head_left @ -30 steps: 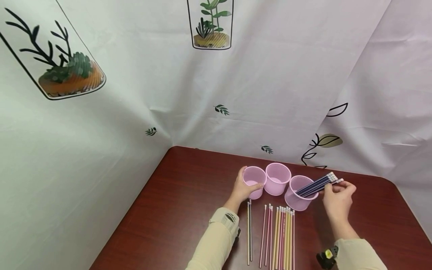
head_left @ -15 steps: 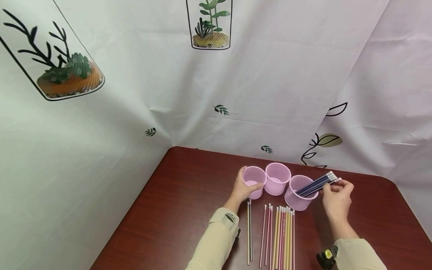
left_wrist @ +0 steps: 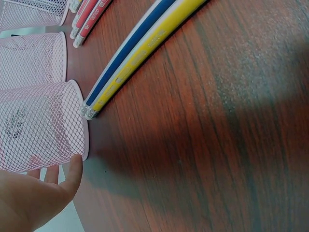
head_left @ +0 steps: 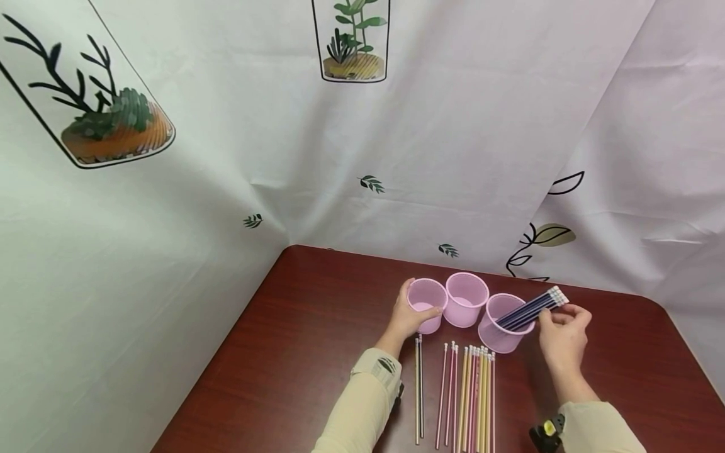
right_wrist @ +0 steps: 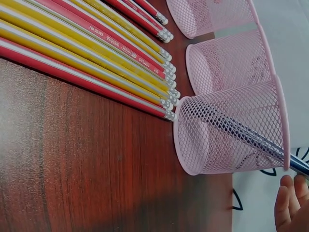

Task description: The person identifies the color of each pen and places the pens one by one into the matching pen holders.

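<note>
My left hand grips the leftmost pink mesh pencil cup, thumb on its near side. In the left wrist view, fingers curl around that cup close to its base. A bundle of dark blue pencils leans in the rightmost pencil cup, white eraser ends sticking out over the rim to the right. My right hand pinches the bundle near the erasers, thumb in front. In the right wrist view, the fingertips sit right at the pencils, just outside the cup's rim.
Between the other two stands a middle pink cup. A yellow and a blue pencil lie side by side on the brown table. Right of them lie several red and yellow pencils, erasers toward the cups. A printed curtain hangs behind.
My right hand has shifted slightly left, and the stray lower eraser end has drawn in with the rest of the blue bundle. The left hand and cups stay put.
</note>
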Tool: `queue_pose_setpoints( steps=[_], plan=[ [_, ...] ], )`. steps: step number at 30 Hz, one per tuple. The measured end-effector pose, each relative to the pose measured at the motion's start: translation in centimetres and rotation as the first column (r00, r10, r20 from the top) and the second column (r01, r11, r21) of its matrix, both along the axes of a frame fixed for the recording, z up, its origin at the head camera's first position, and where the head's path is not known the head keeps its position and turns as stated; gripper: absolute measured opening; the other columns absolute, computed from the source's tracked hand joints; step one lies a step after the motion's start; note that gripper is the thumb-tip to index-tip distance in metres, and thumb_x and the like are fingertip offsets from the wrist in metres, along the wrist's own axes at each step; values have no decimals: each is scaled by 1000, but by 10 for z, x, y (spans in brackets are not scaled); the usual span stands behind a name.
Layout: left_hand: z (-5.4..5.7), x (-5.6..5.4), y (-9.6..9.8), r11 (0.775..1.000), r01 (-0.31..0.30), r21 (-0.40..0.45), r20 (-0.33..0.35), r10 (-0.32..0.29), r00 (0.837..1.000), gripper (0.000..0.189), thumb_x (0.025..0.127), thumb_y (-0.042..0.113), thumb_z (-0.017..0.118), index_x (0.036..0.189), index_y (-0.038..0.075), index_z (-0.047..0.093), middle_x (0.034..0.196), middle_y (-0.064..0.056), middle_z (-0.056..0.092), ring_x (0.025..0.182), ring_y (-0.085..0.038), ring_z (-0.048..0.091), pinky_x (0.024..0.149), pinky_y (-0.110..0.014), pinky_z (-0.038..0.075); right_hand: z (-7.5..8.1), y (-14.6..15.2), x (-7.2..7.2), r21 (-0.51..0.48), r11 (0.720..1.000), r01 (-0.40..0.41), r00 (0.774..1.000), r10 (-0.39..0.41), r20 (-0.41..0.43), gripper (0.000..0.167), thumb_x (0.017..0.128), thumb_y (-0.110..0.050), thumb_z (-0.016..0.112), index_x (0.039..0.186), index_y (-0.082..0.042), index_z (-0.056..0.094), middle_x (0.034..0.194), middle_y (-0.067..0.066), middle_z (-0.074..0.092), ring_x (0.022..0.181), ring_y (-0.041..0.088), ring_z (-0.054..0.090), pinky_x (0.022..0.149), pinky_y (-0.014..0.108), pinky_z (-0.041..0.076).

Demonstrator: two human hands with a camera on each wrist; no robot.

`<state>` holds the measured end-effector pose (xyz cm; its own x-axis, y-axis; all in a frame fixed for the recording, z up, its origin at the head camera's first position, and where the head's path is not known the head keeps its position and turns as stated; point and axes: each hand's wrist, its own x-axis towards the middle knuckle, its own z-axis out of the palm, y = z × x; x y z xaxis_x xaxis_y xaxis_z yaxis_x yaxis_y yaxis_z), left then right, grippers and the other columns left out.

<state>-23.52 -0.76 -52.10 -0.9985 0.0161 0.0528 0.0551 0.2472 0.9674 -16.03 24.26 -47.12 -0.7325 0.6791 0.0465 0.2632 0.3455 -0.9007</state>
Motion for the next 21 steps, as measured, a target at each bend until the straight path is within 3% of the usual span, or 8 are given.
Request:
queue_pose_setpoints(
  steps=[4,7,9,11,13,16,18,21],
  plan=[
    [1,0,0,1000,2,2,3,-2,1000,93,62,19,86,139,11,35,132,-13,47,116,-31,47,97,-45,37,3,-4,-2,-31,996,86,988,-89,-124,40,86,-24,58,117,-13,35,87,-13,38,67,-1,43,60,13,35],
    [1,1,-1,1000,5,1,3,-5,1000,93,63,19,86,140,10,35,132,-13,47,115,-31,47,97,-45,37,8,-13,-4,-12,994,107,951,-105,-290,35,84,-17,59,113,-9,41,90,-11,30,73,3,39,66,15,33],
    [2,1,-1,1000,5,-2,7,-5,1000,93,63,20,86,140,11,35,132,-13,47,115,-31,47,96,-45,38,9,-22,-4,62,996,57,919,-28,-394,28,83,-10,59,107,-2,46,89,-11,32,73,3,38,65,15,32],
    [2,2,-2,1000,6,-7,9,-6,1000,92,63,20,86,139,12,35,131,-13,47,115,-30,47,96,-44,38,8,-33,-3,202,978,-50,885,137,-446,21,81,-2,59,99,3,51,85,-9,39,70,2,40,63,14,34],
    [3,2,-2,1000,5,-10,8,-5,1000,92,63,20,86,139,13,35,131,-13,48,114,-30,48,95,-44,39,2,-46,1,400,898,-184,838,356,-413,16,76,1,63,91,2,56,77,-8,46,65,1,41,58,14,35],
    [2,2,-2,1000,8,-10,2,-8,1000,92,63,20,86,139,11,34,131,-13,48,114,-30,48,95,-44,39,-11,-68,7,617,676,-403,727,646,-233,16,71,-2,68,82,-11,59,67,-12,47,59,-2,41,51,16,37],
    [2,2,-2,1000,10,-11,-3,-10,1000,93,63,20,86,139,10,34,131,-14,48,114,-29,48,95,-43,39,-22,-81,10,655,539,-530,652,753,-91,18,71,-8,70,80,-18,59,65,-17,44,57,-2,40,48,18,37],
    [2,2,-2,1000,9,-11,-7,-9,1000,93,63,20,86,139,11,35,131,-13,48,114,-28,48,96,-42,38,-38,-97,11,608,426,-670,588,804,84,15,74,-13,70,78,-22,58,65,-19,40,56,-3,38,49,18,35]
  ],
)
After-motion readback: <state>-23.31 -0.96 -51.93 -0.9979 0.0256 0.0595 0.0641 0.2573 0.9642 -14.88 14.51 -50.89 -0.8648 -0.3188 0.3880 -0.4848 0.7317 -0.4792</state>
